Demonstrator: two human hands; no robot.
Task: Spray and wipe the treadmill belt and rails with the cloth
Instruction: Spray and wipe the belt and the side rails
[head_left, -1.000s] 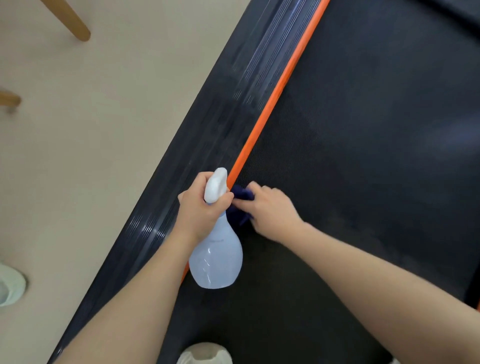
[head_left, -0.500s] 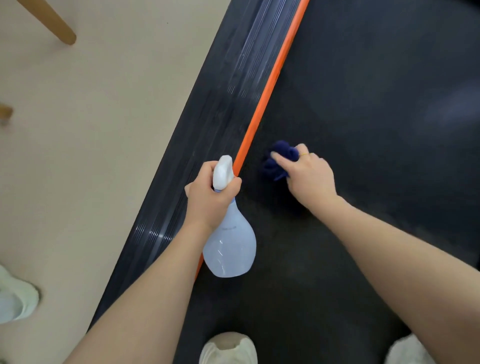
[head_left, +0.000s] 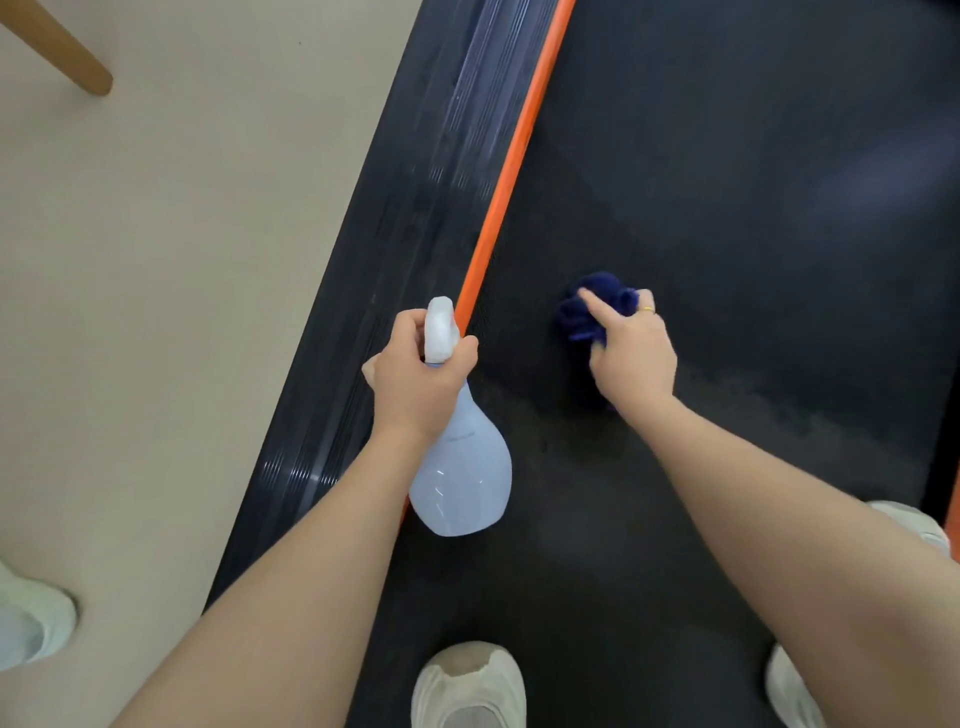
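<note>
The black treadmill belt (head_left: 727, 208) fills the right of the view. An orange strip (head_left: 511, 171) borders it, and a ribbed black side rail (head_left: 415, 218) runs left of that. My left hand (head_left: 415, 379) grips the neck of a pale translucent spray bottle (head_left: 462, 478) over the orange strip, with the white nozzle pointing away from me. My right hand (head_left: 631, 358) presses a bunched dark blue cloth (head_left: 597, 304) flat on the belt, a short way right of the strip. A damp patch darkens the belt around and below the cloth.
Beige floor (head_left: 182, 312) lies left of the rail. A wooden furniture leg (head_left: 62, 57) stands at the top left. White shoes show on the belt at the bottom (head_left: 467, 686) and the right edge (head_left: 914, 525), and another on the floor at the left (head_left: 31, 618).
My right hand has slid the cloth away from the orange strip, rightward and further up the belt. The left hand keeps hold of the bottle near the strip. The view shifted slightly.
</note>
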